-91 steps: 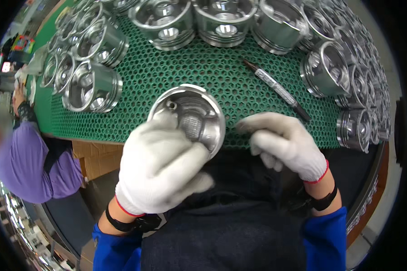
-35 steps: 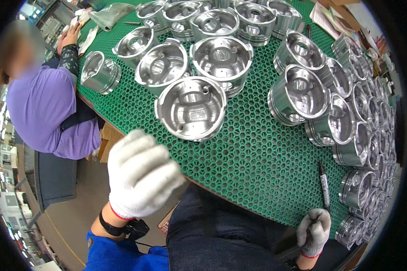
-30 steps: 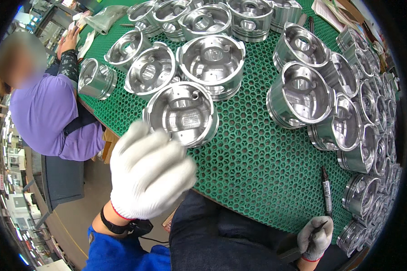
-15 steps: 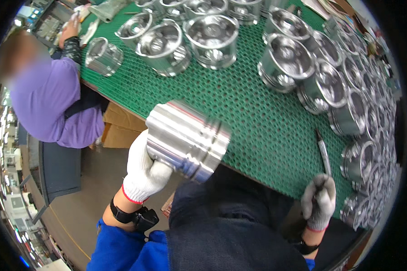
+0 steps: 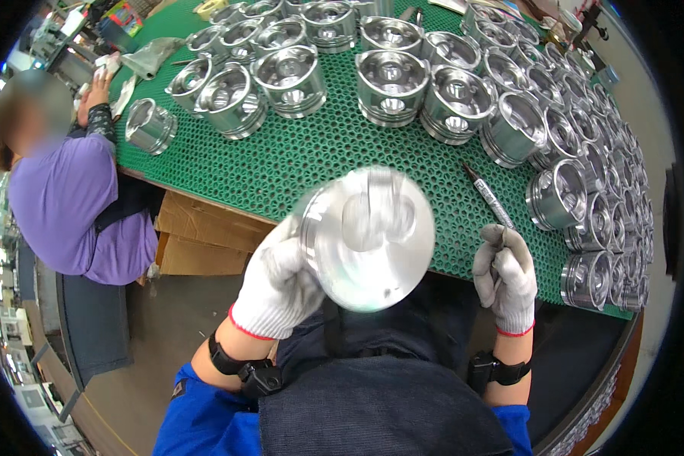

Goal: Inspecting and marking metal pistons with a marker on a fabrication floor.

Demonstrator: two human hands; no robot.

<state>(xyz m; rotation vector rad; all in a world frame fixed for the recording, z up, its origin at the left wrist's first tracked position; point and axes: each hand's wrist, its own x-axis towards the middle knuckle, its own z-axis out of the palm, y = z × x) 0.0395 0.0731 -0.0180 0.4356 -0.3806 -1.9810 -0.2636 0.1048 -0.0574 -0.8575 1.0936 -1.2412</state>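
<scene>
My left hand (image 5: 280, 285), in a white knit glove with a red cuff, grips a shiny metal engine piston (image 5: 387, 266) from its left side. The piston is held up above the table's near edge. Its round end face is toward me, blurred by motion. My right hand (image 5: 509, 277), gloved alike with greyed fingertips, is at the near edge with its fingers curled in. Whether anything is inside them I cannot make out. Just beyond those fingertips a marker pen (image 5: 488, 194) lies on the green mat (image 5: 319, 156), its tip pointing away from me.
Several pistons (image 5: 391, 83) stand in rows along the back and right of the table. One piston (image 5: 150, 128) lies on its side at the left. A person in purple (image 5: 68, 205) sits at the left end. Cardboard boxes (image 5: 205, 228) are below the table's left edge.
The piston in my left hand has turned from showing its grooved side wall to showing its round end face. It has shifted right in view. The view takes in more of the table.
</scene>
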